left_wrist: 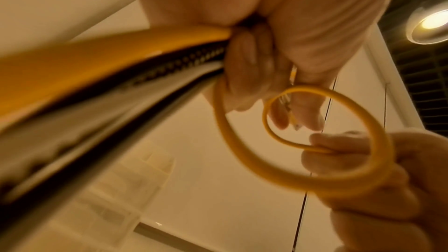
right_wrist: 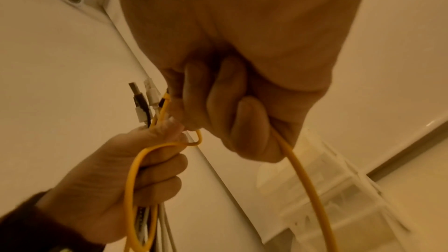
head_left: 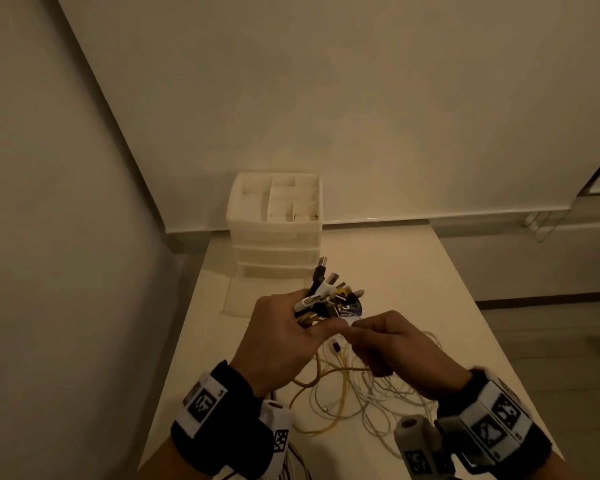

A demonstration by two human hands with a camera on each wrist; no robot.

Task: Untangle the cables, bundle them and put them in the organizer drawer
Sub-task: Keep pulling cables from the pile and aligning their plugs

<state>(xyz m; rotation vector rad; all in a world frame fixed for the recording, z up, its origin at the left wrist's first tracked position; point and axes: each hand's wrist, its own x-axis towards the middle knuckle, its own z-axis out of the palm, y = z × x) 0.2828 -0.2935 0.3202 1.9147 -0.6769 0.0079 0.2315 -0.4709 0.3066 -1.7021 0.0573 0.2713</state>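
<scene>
The white table (head_left: 378, 258) fills the lower middle of the head view, its near edge cut off by the frame, and at its far left corner stands the white organizer (head_left: 274, 216), a stack of drawers with an open divided tray on top; the lowest drawer (head_left: 243, 299) is pulled out, though its inside cannot be seen from here. In both wrist views the organizer is only a pale blur. A loose tangle of white and yellow cables (head_left: 371, 393) lies on the table below the hands, partly hidden by both wrists. The left hand (head_left: 284, 337) is closed in a fist around a bunch of cable ends (head_left: 326, 292), whose black, white and yellow plugs fan upward above the fingers; how many there are is hard to make out. The right hand (head_left: 392, 344) has its fingers curled around a yellow cable (right_wrist: 305, 189), which only the wrist views show clearly: the head view hides the grip behind the knuckles. The left wrist view alone shows that cable forming 1 round loop between the 2 hands.
</scene>
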